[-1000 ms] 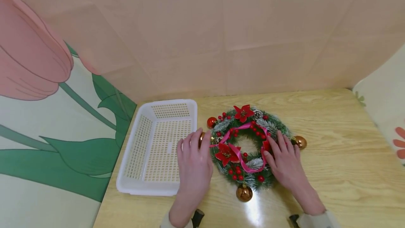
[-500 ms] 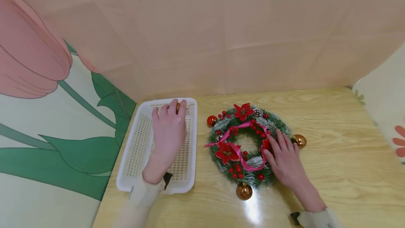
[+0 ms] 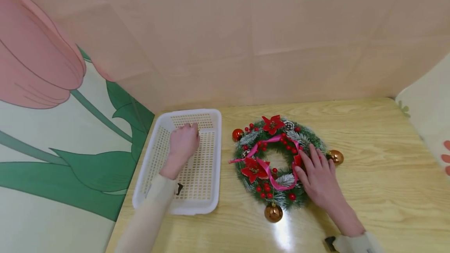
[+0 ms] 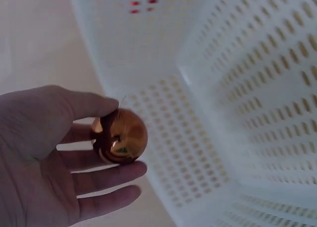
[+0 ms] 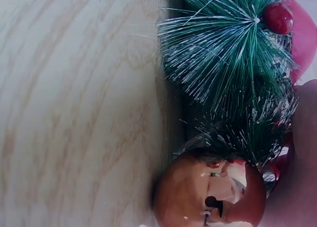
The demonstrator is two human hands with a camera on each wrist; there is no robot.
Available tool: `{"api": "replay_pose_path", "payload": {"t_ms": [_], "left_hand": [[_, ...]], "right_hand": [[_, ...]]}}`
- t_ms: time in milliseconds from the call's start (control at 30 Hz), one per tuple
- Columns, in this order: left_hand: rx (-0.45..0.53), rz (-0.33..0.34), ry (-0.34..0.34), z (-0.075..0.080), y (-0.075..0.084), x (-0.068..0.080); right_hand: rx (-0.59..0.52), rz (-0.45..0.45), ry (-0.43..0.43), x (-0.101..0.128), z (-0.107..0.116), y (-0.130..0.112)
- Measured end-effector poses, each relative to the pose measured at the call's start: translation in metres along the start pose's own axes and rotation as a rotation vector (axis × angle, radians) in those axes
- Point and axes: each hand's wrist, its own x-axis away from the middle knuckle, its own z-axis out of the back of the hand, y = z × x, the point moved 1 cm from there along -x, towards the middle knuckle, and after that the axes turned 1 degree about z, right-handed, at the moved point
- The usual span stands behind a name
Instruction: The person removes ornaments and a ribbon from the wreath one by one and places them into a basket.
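Observation:
My left hand (image 3: 184, 141) is inside the white plastic basket (image 3: 217, 159), near its far end. In the left wrist view, a shiny copper Christmas ball (image 4: 124, 137) sits between my thumb and fingers, above the basket's perforated floor; the head view hides the ball behind the hand. My right hand (image 3: 321, 180) rests with extended fingers on the right side of a green Christmas wreath (image 3: 299, 138). Pink ribbon (image 3: 279, 186), red poinsettias (image 3: 254, 170) and red berries decorate the wreath. The right wrist view shows its frosted needles (image 5: 223, 53) close up.
Around the wreath's edge are a copper ball (image 3: 273, 212) at the front, another copper ball (image 3: 335, 157) at the right and a red ball (image 3: 237, 134) at the left. The wooden table (image 3: 383, 167) meets a pink-beige wall covering (image 3: 253, 69) at its back edge.
My left hand has carried the copper ball from the wreath's left side over into the basket, then lowered it. My right hand has stayed on the wreath.

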Motion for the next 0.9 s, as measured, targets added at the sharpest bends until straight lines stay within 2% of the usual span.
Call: {"api": "replay_pose_path", "payload": {"t_ms": [67,167,267,400,567,733,900], "left_hand": [[0.018,0.014,-0.102,-0.009,-0.006,-0.004],[0.013,0.028,-0.21,-0.022,-0.014,-0.007],[-0.008,0.044,-0.278,-0.032,-0.02,-0.007],[-0.019,0.082,-0.326,-0.043,-0.023,-0.005],[0.004,0.083,-0.324,-0.051,-0.024,-0.004],[0.009,0.06,-0.287,-0.062,-0.029,-0.001],[0.032,0.029,-0.264,-0.07,-0.027,0.0]], "right_hand": [[0.003,-0.002,-0.002,0.0,0.002,0.0],[0.01,-0.006,-0.009,0.0,0.003,-0.001],[0.016,-0.005,-0.018,-0.001,0.003,-0.001],[0.035,0.003,-0.016,-0.001,0.003,-0.002],[0.045,0.001,-0.013,0.001,0.002,-0.003],[0.031,-0.001,-0.016,0.002,0.0,-0.005],[0.028,0.005,-0.003,0.002,0.004,-0.004]]}}
